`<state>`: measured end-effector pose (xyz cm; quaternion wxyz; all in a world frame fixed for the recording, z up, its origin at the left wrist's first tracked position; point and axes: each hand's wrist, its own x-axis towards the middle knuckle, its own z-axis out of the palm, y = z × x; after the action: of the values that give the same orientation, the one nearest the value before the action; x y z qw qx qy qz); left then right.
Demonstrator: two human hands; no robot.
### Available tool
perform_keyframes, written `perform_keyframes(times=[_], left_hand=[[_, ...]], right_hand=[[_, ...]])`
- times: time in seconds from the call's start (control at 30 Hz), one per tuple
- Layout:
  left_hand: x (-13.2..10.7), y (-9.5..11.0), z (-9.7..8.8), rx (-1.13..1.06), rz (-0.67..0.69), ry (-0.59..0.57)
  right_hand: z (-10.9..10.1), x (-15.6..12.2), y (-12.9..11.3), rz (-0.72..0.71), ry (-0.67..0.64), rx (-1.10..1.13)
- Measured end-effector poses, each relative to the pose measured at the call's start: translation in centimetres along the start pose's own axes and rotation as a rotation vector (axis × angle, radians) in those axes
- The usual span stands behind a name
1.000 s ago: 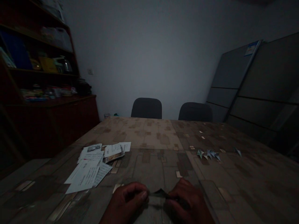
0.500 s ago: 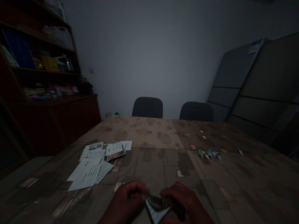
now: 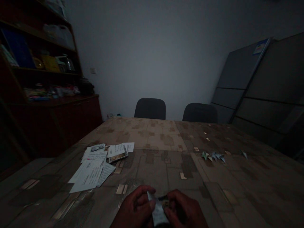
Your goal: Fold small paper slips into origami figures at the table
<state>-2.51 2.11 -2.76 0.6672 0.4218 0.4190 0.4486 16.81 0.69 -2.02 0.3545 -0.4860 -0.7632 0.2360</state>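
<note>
Low at the bottom edge of the head view, my left hand (image 3: pixel 140 204) pinches one side of a small folded paper (image 3: pixel 157 211) between thumb and fingers. My right hand (image 3: pixel 181 205) is closed on the paper's other side. The paper is pale with a darker patterned part near the right fingers; its lower end runs close to the picture's bottom edge. Both hands are just above the patterned tablecloth (image 3: pixel 152 171). Its exact folds are too dark to make out.
Loose printed sheets and cards (image 3: pixel 91 172) lie spread at the left. Several small folded paper pieces (image 3: pixel 213 156) sit at the right, with a single one (image 3: pixel 244 154) farther right. Two dark chairs (image 3: pixel 150 108) stand behind the table, and a wooden cabinet (image 3: pixel 78 110) at the left.
The paper has turned from a pointed, downward-tapering shape to a narrower upright one. My hands have come closer together, the left moving right with its thumb now over the paper.
</note>
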Motion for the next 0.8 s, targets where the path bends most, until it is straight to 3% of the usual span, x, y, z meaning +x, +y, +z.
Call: perform_keyframes(times=[0.13, 0.23, 0.3, 0.43, 0.67, 0.8], left_hand=[[-0.1, -0.5, -0.1, 0.027, 0.007, -0.018], [-0.1, -0.5, -0.4, 0.133, 0.031, -0.003], [-0.1, -0.2, -0.6, 0.177, 0.039, 0.012], [-0.3, 0.6, -0.5, 0.233, 0.082, 0.033], [-0.7, 1.8, -0.2, 0.157, 0.080, -0.099], [-1.0, 2.6, -0.2, 0.259, 0.187, -0.218]], right_hand=[[0.3, -0.5, 0.2, -0.010, 0.018, 0.002], [-0.5, -0.2, -0.1, -0.217, 0.040, -0.054], [-1.2, 0.4, -0.4, -0.432, -0.080, -0.063], [-2.0, 1.5, -0.7, -0.560, -0.113, -0.134], [-2.5, 1.8, -0.6, -0.588, -0.100, -0.018], [-2.8, 1.8, -0.9, -0.549, -0.031, 0.063]])
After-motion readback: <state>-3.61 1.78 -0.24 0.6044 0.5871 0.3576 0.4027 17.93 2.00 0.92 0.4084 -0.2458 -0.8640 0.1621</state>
